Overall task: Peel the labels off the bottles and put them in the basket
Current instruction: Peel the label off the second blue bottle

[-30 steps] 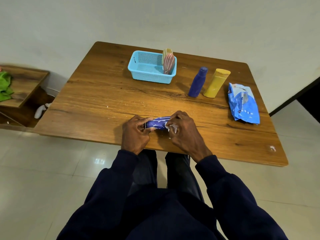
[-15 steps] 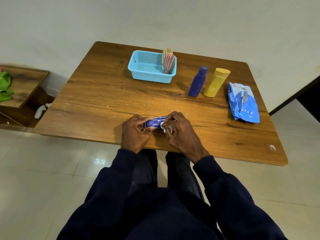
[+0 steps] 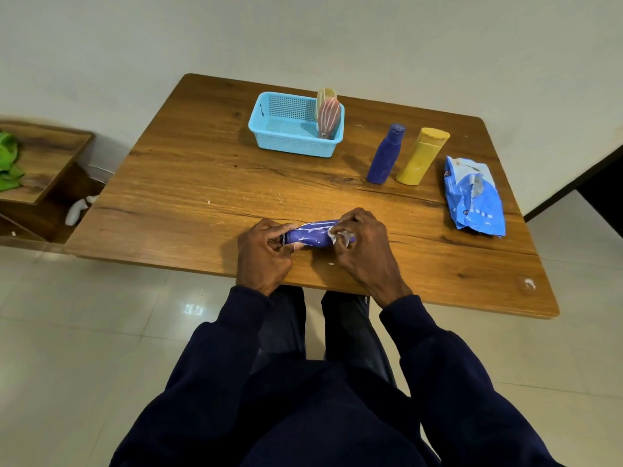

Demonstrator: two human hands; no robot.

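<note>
A: Two hands are working on one bottle (image 3: 310, 235). You are holding it on its side at the near edge of the table (image 3: 202, 183), its length running left to right.

B: Your left hand (image 3: 263, 254) is gripping the left end, with the fingers curling round it.

A: Your right hand (image 3: 365, 251) is curling over the right end and pinching a white label scrap (image 3: 344, 236) that is lifting away from the bottle.

B: White streaks are showing along the blue side between your hands.

A: The basket (image 3: 269, 136) is sitting at the far side of the table, well apart from your hands. Two bottles are leaning upright in its right end, a pink bottle (image 3: 328, 117) nearer you and a pale bottle (image 3: 325, 94) behind it.

B: To the right of the basket, a navy bottle (image 3: 384, 156) and a yellow bottle (image 3: 421, 156) are standing just beside each other. I cannot tell whether they are touching.

A: A crumpled blue packet (image 3: 473, 197) is lying near the table's right edge.

B: Far off to your left, a low shelf (image 3: 43, 156) is carrying a green cloth (image 3: 8, 163).
</note>
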